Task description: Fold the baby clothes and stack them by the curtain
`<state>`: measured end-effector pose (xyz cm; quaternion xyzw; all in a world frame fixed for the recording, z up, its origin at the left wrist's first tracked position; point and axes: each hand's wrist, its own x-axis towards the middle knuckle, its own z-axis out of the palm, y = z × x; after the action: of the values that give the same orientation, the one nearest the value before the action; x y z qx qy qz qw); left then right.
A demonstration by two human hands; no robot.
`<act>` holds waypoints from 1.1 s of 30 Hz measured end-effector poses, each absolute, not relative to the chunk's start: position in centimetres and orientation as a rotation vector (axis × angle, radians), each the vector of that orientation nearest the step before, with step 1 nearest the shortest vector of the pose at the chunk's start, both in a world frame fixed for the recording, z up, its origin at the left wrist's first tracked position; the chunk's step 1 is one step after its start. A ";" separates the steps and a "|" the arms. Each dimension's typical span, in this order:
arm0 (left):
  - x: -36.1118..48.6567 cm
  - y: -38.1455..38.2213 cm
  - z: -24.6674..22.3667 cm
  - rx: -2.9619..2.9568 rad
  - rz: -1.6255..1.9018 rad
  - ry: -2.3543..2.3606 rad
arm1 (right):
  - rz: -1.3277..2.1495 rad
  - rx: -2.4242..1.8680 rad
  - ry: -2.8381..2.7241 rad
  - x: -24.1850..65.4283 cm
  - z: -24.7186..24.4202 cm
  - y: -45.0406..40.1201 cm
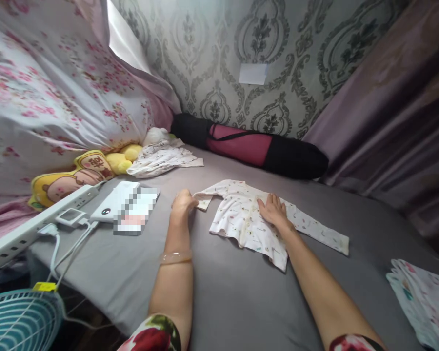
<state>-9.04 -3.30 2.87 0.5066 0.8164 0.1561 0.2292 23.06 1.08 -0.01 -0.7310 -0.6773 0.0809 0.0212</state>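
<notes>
A small white patterned shirt point(237, 219) lies spread on the grey bed sheet point(227, 302), its right-hand sleeve stretched out toward the right. My left hand point(184, 200) is closed on the cuff of the other sleeve, at the shirt's left side. My right hand point(273, 210) lies flat on the upper part of the shirt, fingers extended and slightly apart. A bangle circles my left forearm.
Behind lie a crumpled white garment point(161, 157), yellow plush toys point(120, 160) and a long black-and-red bag point(241, 145). A power strip point(32, 229), white box point(113, 202) and fan point(20, 319) are left; folded clothes point(424, 302) sit right.
</notes>
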 end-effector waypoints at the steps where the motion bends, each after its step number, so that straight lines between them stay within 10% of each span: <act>1: -8.7 -3.4 3.2 1.344 0.423 2.254 | 0.248 -2.268 -2.098 23.1 0.4 1.2; 15: -8.1 -1.8 3.4 1.604 1.528 1.921 | 0.348 -1.670 -2.272 11.3 1.2 4.1; 33: -10.9 1.4 -1.7 1.715 1.478 2.036 | 0.363 -1.883 -2.398 10.0 0.5 2.9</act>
<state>-10.88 1.37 -1.66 0.5625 0.6679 0.4850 0.0483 9.98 2.87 0.45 -0.6128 -0.7805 0.1183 0.0358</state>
